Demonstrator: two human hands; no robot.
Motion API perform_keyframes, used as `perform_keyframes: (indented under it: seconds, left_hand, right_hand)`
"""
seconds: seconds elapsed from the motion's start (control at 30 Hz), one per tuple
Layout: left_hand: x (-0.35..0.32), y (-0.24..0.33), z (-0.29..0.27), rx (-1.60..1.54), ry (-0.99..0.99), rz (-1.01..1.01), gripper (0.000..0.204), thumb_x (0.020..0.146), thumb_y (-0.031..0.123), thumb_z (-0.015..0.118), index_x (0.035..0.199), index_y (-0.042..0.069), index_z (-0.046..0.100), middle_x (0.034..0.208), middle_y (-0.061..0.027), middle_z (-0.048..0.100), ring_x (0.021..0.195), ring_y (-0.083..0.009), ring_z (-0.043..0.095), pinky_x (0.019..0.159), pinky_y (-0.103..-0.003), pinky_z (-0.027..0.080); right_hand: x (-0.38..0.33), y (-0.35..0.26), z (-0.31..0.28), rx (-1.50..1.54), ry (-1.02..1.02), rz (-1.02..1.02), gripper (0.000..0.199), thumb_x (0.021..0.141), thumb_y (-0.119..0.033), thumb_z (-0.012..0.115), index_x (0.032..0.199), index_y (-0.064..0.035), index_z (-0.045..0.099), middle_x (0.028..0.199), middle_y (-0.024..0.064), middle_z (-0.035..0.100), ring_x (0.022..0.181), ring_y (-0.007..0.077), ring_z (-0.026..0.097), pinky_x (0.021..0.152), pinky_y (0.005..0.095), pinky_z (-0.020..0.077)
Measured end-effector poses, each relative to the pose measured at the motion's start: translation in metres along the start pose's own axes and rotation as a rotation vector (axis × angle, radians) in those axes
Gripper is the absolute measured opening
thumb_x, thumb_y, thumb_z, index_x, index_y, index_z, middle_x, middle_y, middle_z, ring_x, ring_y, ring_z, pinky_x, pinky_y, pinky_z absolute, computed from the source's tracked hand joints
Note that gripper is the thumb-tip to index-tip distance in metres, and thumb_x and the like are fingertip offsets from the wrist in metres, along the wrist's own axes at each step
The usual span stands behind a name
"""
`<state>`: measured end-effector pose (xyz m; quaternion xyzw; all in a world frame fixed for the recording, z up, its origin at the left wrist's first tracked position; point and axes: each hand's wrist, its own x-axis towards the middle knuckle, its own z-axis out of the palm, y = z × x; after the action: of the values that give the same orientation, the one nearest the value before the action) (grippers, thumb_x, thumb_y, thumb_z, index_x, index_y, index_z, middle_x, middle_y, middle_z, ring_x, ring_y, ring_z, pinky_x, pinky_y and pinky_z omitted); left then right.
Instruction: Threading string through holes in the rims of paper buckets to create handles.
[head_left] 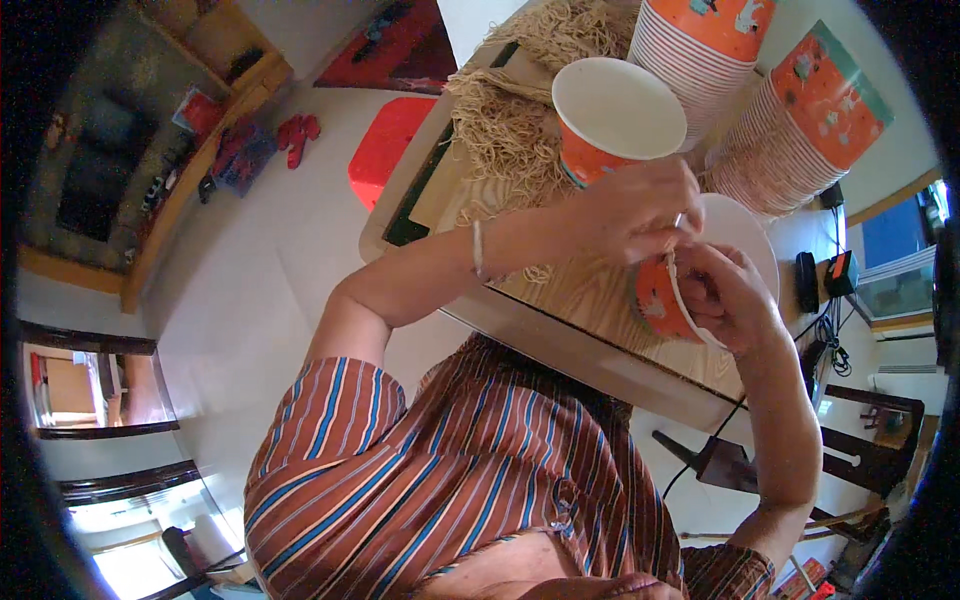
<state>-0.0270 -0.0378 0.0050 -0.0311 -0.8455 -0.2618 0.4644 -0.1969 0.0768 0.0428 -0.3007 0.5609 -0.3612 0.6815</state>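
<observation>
An orange paper bowl [660, 302] with a white rim is tipped on its side above the table. My right hand [735, 295] grips it, fingers curled over the rim and into the opening. Fingers bent in a pinch, my left hand [655, 215] meets the upper rim of this bowl; whatever is between its fingertips is hidden. Behind both hands shows a white round piece [745, 240], partly covered. Just beyond my left hand, a larger orange paper bucket [620, 110] stands with its white inside facing up.
Tall stacks of nested orange paper buckets [695, 60] and smaller orange bowls [800, 130] stand at the table's far right. Dry noodle-like strands [510, 130] are heaped on the wooden tabletop [570, 290]. A red stool [390, 145] is left of the table; black cables [830, 335] hang at right.
</observation>
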Motion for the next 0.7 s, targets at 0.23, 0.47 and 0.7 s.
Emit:
perform_keyframes:
  seconds: [0.23, 0.47, 0.7]
  left_hand:
    - [-0.02, 0.033, -0.01, 0.246, -0.134, 0.226, 0.016, 0.08, 0.008, 0.064, 0.095, 0.011, 0.061, 0.092, -0.0065, 0.057, 0.085, -0.0226, 0.059, 0.075, -0.036, 0.051]
    - [-0.013, 0.036, -0.01, 0.442, -0.215, 0.446, 0.021, 0.074, 0.014, 0.064, 0.095, 0.01, 0.061, 0.093, -0.0046, 0.058, 0.085, -0.0189, 0.059, 0.082, -0.036, 0.053]
    - [-0.007, 0.035, -0.011, 0.418, -0.308, 0.453, 0.019, 0.068, 0.012, 0.064, 0.085, 0.004, 0.061, 0.09, -0.0055, 0.058, 0.083, -0.0202, 0.059, 0.078, -0.035, 0.052]
  right_hand:
    - [0.0, 0.005, 0.003, 0.244, -0.111, 0.086, 0.02, 0.095, -0.023, 0.051, 0.084, -0.0073, 0.053, 0.058, -0.0011, 0.046, 0.039, 0.0054, 0.035, 0.032, 0.02, 0.0247]
    - [0.002, 0.008, -0.001, 0.219, -0.159, 0.127, 0.021, 0.097, -0.025, 0.048, 0.086, -0.0082, 0.052, 0.059, -0.0014, 0.046, 0.038, 0.0046, 0.034, 0.03, 0.0199, 0.0219]
    - [0.006, 0.008, -0.006, 0.217, -0.239, 0.172, 0.024, 0.098, -0.027, 0.045, 0.085, -0.008, 0.053, 0.058, -0.0018, 0.045, 0.038, 0.004, 0.033, 0.031, 0.019, 0.0222]
